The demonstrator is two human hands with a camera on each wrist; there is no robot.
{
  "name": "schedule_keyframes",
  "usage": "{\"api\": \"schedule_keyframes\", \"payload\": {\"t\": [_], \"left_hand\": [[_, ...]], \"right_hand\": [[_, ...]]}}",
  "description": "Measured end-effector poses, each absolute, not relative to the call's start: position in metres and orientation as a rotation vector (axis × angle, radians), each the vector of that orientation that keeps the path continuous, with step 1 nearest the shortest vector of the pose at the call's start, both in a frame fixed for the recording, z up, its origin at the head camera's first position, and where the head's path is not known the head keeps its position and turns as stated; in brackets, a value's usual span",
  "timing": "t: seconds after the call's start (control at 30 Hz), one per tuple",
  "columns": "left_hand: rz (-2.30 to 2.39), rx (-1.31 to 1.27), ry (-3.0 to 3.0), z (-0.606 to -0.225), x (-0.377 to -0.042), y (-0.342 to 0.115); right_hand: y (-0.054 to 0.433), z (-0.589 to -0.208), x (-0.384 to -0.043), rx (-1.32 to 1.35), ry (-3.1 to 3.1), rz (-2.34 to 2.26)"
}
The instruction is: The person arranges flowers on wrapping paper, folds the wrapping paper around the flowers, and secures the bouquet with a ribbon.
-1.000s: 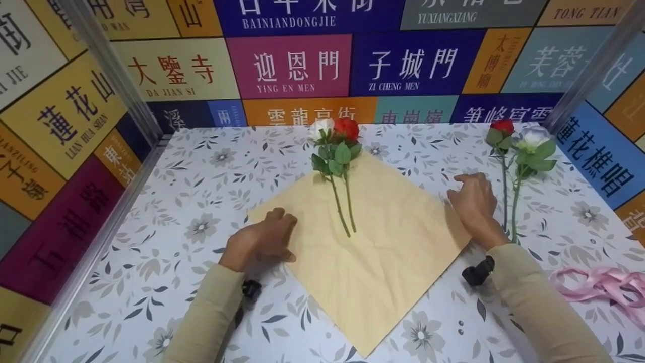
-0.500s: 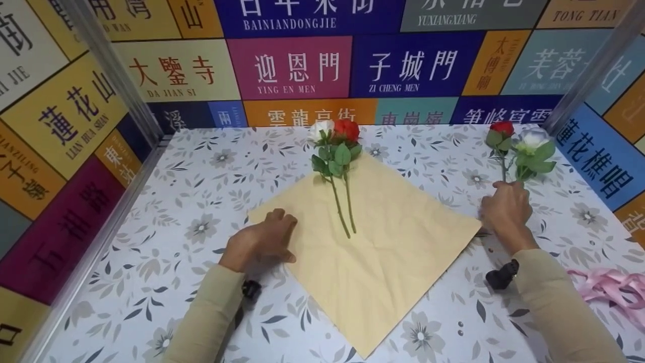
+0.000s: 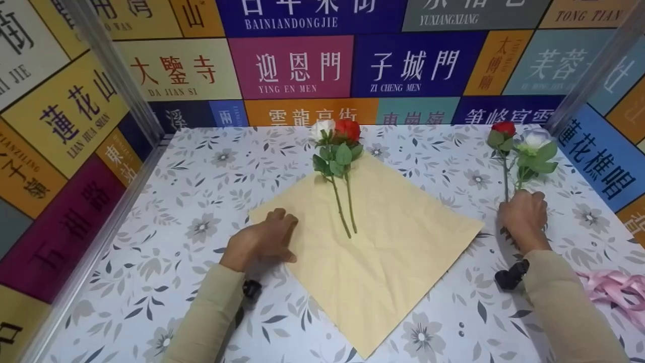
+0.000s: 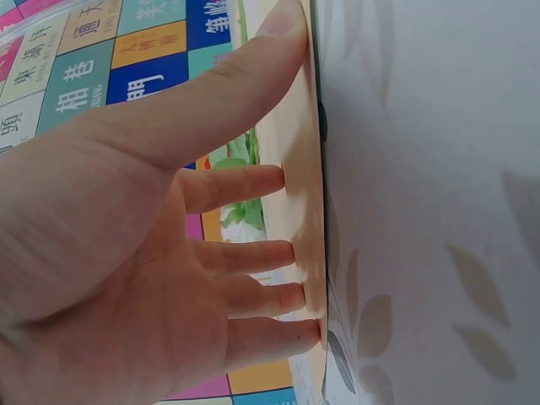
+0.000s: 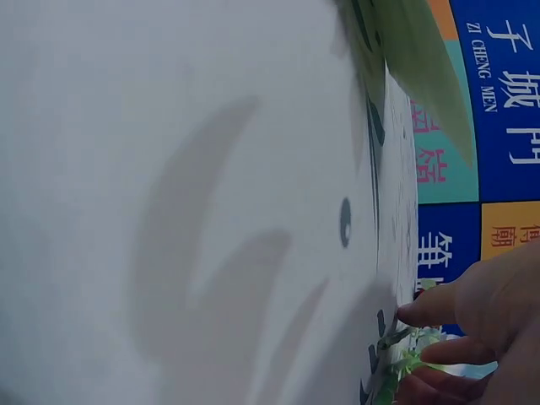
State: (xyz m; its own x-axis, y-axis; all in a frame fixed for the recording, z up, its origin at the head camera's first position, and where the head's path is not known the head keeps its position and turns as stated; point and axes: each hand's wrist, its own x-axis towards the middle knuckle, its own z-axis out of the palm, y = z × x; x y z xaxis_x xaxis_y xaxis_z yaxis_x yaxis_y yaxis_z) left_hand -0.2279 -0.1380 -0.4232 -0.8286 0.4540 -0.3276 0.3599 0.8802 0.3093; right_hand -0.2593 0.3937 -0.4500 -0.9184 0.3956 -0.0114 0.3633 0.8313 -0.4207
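A square of tan wrapping paper (image 3: 398, 267) lies cornerwise on the table. My left hand (image 3: 262, 237) rests at its left corner, fingers spread and straight, fingertips (image 4: 274, 177) down on the paper. A white rose (image 3: 322, 130) and a red rose (image 3: 347, 132) lie on its upper half, stems towards me. To the right lie a second red rose (image 3: 503, 133) and a second white rose (image 3: 536, 141). My right hand (image 3: 524, 219) is over their lower stems, thumb and fingers bent around them; I cannot tell whether it pinches a stem.
Pink ribbon (image 3: 617, 292) lies loosely heaped at the right edge, beside the right sleeve (image 3: 569, 302). A tablecloth (image 3: 166, 272) with leaf and flower print covers the table. Panels of coloured name signs (image 3: 297, 65) stand along the back and both sides.
My right hand has left the paper's right corner and moved right to the loose roses' stems. My left hand and the roses on the paper stay put.
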Motion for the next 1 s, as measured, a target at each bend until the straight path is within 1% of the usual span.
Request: {"api": "schedule_keyframes", "payload": {"t": [0.17, 0.43, 0.67, 1.0], "left_hand": [[0.317, 0.585, 2.645, -0.423, -0.229, -0.137], [0.316, 0.584, 2.649, -0.423, -0.229, -0.137], [0.293, 0.580, 2.651, -0.424, -0.230, -0.136], [0.300, 0.534, 2.645, -0.425, -0.231, -0.134]], "right_hand": [[0.396, -0.447, -0.260, -0.640, -2.971, 0.673], [0.400, -0.444, -0.260, -0.683, -2.870, 0.771], [0.400, -0.442, -0.261, -0.675, -2.844, 0.689], [0.396, -0.439, -0.261, -0.680, -2.877, 0.726]]}}
